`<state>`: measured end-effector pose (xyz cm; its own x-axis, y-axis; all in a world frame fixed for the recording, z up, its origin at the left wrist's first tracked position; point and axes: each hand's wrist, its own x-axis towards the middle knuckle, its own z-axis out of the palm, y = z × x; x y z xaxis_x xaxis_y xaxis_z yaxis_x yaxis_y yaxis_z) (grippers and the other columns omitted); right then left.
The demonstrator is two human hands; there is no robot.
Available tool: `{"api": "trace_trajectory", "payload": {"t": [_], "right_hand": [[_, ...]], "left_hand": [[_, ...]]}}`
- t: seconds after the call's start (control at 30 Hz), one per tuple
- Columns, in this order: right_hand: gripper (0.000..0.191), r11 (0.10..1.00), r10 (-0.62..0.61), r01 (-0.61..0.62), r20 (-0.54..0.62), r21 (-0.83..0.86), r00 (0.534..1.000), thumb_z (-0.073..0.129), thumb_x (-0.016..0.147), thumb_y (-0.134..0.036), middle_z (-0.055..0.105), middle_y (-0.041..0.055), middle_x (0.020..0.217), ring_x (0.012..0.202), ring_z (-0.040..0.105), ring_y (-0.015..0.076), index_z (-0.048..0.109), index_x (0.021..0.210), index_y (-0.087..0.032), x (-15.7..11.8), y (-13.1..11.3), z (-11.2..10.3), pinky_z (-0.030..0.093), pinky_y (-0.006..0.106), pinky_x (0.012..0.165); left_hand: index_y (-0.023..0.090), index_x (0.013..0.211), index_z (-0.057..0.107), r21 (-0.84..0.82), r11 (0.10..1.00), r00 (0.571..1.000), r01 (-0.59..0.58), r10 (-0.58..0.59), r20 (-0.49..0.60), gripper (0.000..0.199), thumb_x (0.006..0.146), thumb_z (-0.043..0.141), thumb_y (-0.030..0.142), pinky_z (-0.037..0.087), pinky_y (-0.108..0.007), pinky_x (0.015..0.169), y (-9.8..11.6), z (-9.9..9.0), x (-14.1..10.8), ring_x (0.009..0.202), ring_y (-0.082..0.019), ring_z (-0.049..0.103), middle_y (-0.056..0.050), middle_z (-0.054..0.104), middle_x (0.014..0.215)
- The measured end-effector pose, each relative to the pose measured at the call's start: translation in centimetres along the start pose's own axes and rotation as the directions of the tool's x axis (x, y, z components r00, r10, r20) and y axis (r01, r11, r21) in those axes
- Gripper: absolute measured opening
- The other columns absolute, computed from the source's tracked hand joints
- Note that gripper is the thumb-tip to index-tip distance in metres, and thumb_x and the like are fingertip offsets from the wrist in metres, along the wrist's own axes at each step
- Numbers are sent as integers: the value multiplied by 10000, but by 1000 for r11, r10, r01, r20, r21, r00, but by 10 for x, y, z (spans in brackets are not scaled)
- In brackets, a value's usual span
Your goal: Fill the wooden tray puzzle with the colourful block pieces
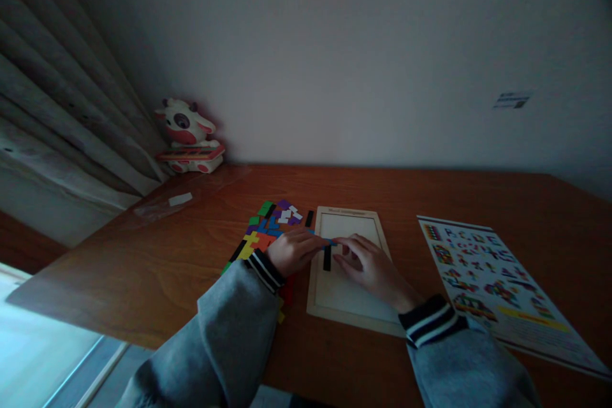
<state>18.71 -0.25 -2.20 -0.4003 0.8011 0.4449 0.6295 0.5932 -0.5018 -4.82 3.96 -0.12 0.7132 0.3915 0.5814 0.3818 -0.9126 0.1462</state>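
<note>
Over the wooden puzzle board [356, 311], my left hand [295, 250] and my right hand [367, 263] meet near its upper left part. Between their fingertips is a small blue puzzle piece [329, 242], pinched from both sides. Just below it, a black bar-shaped piece [327, 259] lies on the board's pale inner surface. A pile of colored puzzle pieces [262, 241], in green, purple, yellow, orange and blue, spreads left of the board, partly covered by my left hand and sleeve. Another black bar piece [309, 218] rests beside the board's upper left edge.
A printed pattern sheet [492, 274] lies on the wooden table [406, 194] to the right. At the back left stands a cow-shaped toy [189, 134], with clear plastic wrapping [160, 207] in front of it. A curtain [62, 95] hangs at the left, and a wall runs behind.
</note>
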Motion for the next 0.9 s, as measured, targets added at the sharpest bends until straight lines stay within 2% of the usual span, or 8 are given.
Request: {"api": "trace_trajectory", "payload": {"t": [0.1, 0.2, 0.37, 0.53, 0.77, 0.9], "right_hand": [[178, 999, -30, 31, -14, 24, 999, 574, 941, -280, 633, 64, 979, 909, 621, 210, 612, 1107, -226, -1, 0, 0, 532, 355, 808], [100, 998, -55, 55, -5, 32, 998, 549, 952, -261, 631, 68, 964, 899, 621, 210, 630, 995, -221, -1, -2, -1, 536, 353, 795], [120, 995, -52, 54, -22, 80, 998, 508, 963, -247, 629, 68, 941, 878, 615, 199, 625, 974, -220, 1, -9, -5, 526, 336, 774], [138, 988, -20, 24, -30, 154, 999, 472, 966, -266, 614, 49, 876, 803, 580, 172, 594, 927, -214, 1, -12, -11, 485, 306, 721], [224, 992, 32, -40, 68, 123, 997, 437, 974, -293, 556, 17, 775, 740, 516, 164, 533, 789, -212, -2, -12, -16, 411, 301, 684], [240, 995, 39, -50, 126, 86, 991, 442, 959, -266, 533, 12, 746, 728, 497, 165, 506, 734, -212, -2, -13, -17, 391, 303, 677]], "left_hand": [[172, 1093, 682, -72, 997, 999, 0, -3, -34, 212, 1009, 508, 259, 569, -240, 811, 13, 5, 4, 859, -140, 703, -68, 741, 969], [172, 1079, 684, -64, 998, 999, 7, -10, -44, 217, 1011, 510, 282, 568, -240, 798, 17, 7, 6, 854, -138, 705, -69, 741, 967], [172, 1031, 694, 17, 999, 999, 38, -38, -40, 219, 995, 531, 313, 566, -283, 764, 15, 4, 7, 804, -165, 692, -63, 744, 891], [151, 1064, 679, 56, 995, 996, 82, -81, -25, 254, 993, 515, 332, 562, -306, 738, 18, -2, 10, 791, -190, 680, -77, 733, 850], [171, 1102, 653, 57, 983, 985, 174, -173, -18, 206, 975, 501, 225, 566, -345, 831, 12, 3, 7, 907, -208, 683, -87, 737, 1003], [177, 1078, 655, 56, 981, 982, 187, -188, 13, 193, 955, 507, 200, 564, -358, 832, 7, 10, 3, 916, -216, 672, -80, 731, 994]]}}
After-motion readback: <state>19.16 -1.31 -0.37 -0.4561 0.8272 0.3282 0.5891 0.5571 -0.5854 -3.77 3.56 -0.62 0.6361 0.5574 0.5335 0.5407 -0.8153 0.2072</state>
